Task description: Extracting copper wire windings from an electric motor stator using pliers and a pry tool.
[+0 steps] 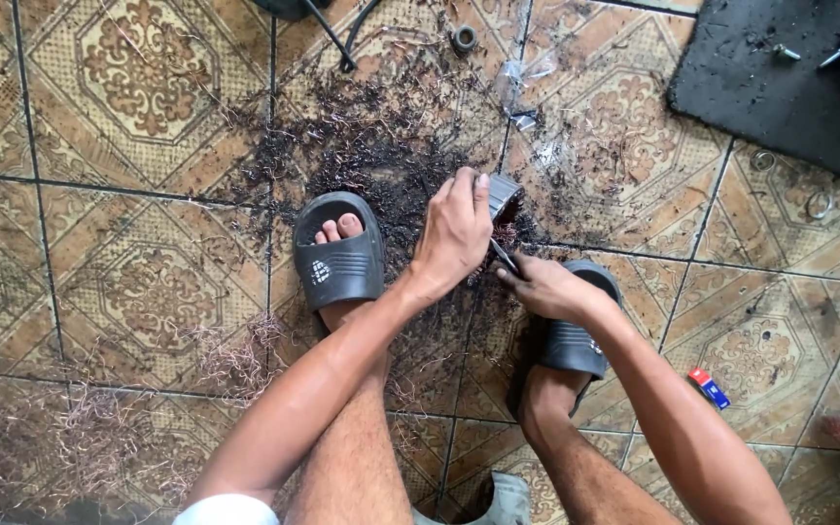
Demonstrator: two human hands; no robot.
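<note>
A floor of patterned brown and cream ceramic tiles (148,292) fills the frame, strewn at centre with dark crumbled debris (381,156) and, at lower left, with tangles of thin coppery wire strands (70,437). A dark rubber mat (780,87) lies in the upper right corner, and a small red and blue lighter-shaped object (709,387) rests on a tile at right. The person sits or crouches with both feet in dark grey rubber slide sandals (339,262), one at centre left, the other at centre right. The left hand (454,233) is clenched in a firm grip on a small grey metal block-shaped part (504,194), held just above the floor between the two sandals, its visible end poking out to the upper right of the fist. The right hand (548,287) sits directly below and right of it, fingers pinched around a thin dark blade-like tool (504,258) whose long axis slants up and left toward the part; the tip seems to meet the part's underside, though the fist hides the contact. The right hand lies nearer the tool's working end.
</note>
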